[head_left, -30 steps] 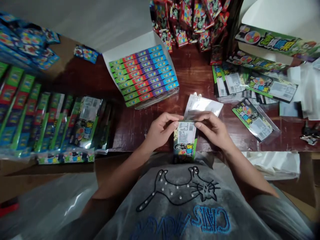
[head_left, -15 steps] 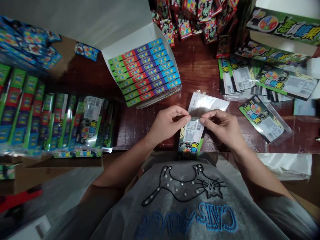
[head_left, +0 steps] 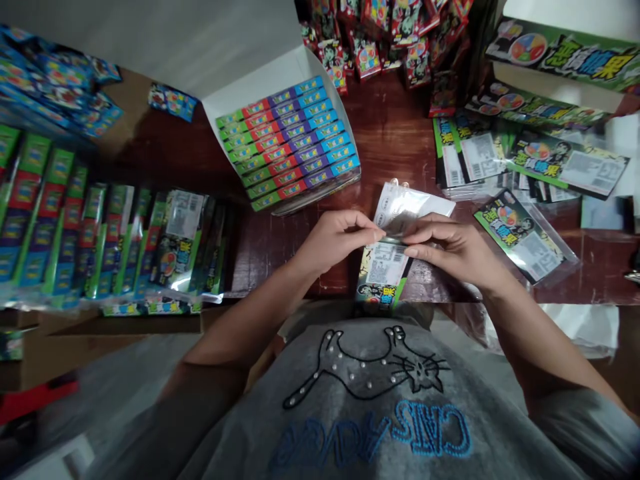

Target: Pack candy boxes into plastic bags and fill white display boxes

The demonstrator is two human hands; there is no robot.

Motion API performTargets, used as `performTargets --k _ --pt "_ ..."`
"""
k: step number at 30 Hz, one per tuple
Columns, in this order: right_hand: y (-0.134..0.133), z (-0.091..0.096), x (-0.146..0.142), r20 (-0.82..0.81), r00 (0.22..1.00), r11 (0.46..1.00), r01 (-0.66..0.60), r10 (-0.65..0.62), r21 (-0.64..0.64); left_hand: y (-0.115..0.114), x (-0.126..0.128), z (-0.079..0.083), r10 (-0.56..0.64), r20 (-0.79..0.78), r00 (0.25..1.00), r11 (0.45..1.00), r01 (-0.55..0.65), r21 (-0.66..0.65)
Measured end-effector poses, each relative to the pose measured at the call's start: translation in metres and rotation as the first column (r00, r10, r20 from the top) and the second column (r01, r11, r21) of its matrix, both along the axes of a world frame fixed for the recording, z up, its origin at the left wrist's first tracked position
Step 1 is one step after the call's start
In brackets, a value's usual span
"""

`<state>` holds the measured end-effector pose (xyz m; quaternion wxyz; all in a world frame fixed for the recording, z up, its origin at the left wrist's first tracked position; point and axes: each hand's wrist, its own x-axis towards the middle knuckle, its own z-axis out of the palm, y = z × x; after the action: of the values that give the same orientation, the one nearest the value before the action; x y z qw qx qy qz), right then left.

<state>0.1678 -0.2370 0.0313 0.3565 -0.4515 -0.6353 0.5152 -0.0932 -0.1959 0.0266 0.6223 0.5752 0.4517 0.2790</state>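
My left hand (head_left: 334, 241) and my right hand (head_left: 453, 250) meet at the near edge of a dark wooden table (head_left: 395, 140). Both pinch the top edge of a clear plastic bag (head_left: 383, 275) that holds a green printed card with a white barcode label. The bag's lower end hangs over the table edge toward my grey shirt. A flat clear bag (head_left: 406, 202) lies on the table just behind my fingers.
An open white box (head_left: 295, 143) of colourful slim packs sits behind my left hand. Bagged green packs (head_left: 107, 247) lie in a row at the left. Green cards in bags (head_left: 525, 233) spread at the right, red packs (head_left: 390, 40) at the back.
My fingers have drawn closer along the bag's top edge, and my right hand has flattened over it. The view has shifted slightly.
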Motion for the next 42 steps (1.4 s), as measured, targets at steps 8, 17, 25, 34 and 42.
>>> performTargets --k 8,17,25,34,42 --pt "0.031 -0.003 0.012 0.276 0.961 0.960 -0.053 -0.027 0.276 0.003 -0.005 -0.004 -0.178 -0.019 0.984 0.952 0.177 0.250" --pt "0.105 -0.038 -0.008 0.686 0.705 0.892 -0.176 -0.180 0.415 0.030 0.012 -0.051 -0.218 0.041 0.975 0.964 0.209 0.165" --pt "0.081 -0.019 -0.002 0.555 0.829 0.886 -0.202 -0.072 0.417 0.033 0.013 -0.062 -0.157 0.087 0.984 0.984 0.149 0.095" --pt "0.087 -0.015 0.017 0.363 0.927 0.936 -0.042 -0.094 0.350 0.023 0.007 -0.033 -0.145 -0.114 0.983 0.934 0.174 0.313" --pt "0.080 -0.033 -0.007 0.469 0.862 0.881 -0.057 -0.194 0.469 0.033 0.023 -0.041 -0.270 -0.265 0.925 0.895 0.343 0.286"
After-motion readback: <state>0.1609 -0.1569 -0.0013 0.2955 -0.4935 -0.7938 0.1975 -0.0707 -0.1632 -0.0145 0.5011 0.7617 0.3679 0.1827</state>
